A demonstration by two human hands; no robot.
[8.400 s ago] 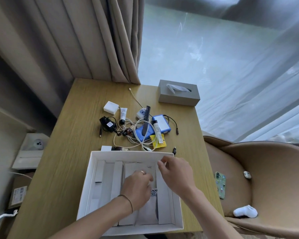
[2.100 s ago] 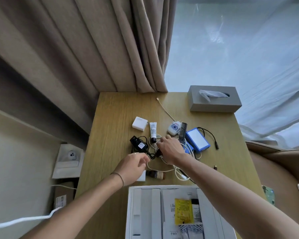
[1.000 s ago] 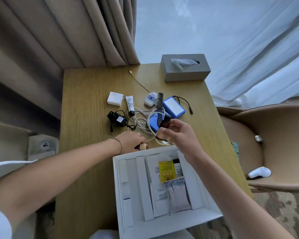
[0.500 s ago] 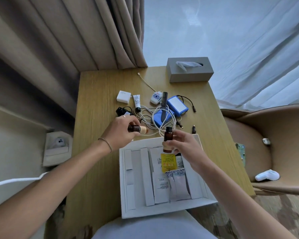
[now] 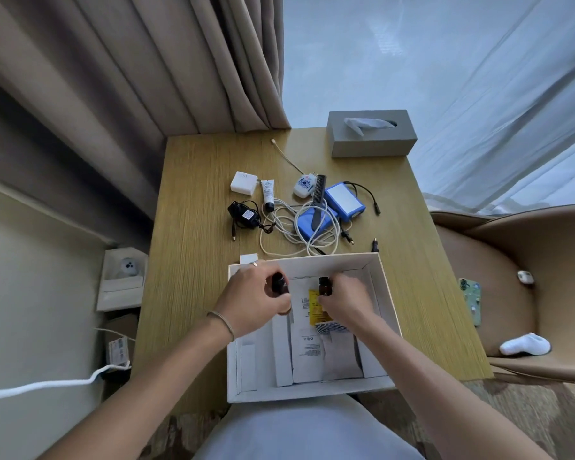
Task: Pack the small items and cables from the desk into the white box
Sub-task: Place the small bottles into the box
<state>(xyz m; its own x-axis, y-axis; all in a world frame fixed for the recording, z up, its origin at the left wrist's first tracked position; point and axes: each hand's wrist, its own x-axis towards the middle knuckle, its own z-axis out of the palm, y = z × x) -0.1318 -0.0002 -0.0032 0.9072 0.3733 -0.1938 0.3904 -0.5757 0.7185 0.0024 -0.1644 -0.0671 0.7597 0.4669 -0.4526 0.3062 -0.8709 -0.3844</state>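
Observation:
The white box (image 5: pixel 387 295) stands open at the desk's near edge, with white dividers, paper sachets and a yellow packet (image 5: pixel 313 310) inside. My left hand (image 5: pixel 251 302) holds a small brown bottle (image 5: pixel 278 284) over the box's far left part. My right hand (image 5: pixel 344 302) holds a second brown bottle (image 5: pixel 325 286) upright inside the box, near the yellow packet. On the desk beyond lie a tangle of white cables (image 5: pixel 289 227), a black adapter (image 5: pixel 244 214), a white charger cube (image 5: pixel 243 183), a small tube (image 5: pixel 268 195), a black comb (image 5: pixel 317 202) and two blue packs (image 5: pixel 343 200).
A grey tissue box (image 5: pixel 370 134) sits at the desk's far right corner. Curtains hang behind the desk. A tan chair (image 5: pixel 528 260) on the right carries a phone (image 5: pixel 471 300) and a white sock (image 5: pixel 525 344). A small white card (image 5: pixel 248 258) lies by the box's far left corner.
Both hands have come down from above the box's far edge into the box, each carrying its brown bottle. Earlier they picked these bottles out of the pile on the desk.

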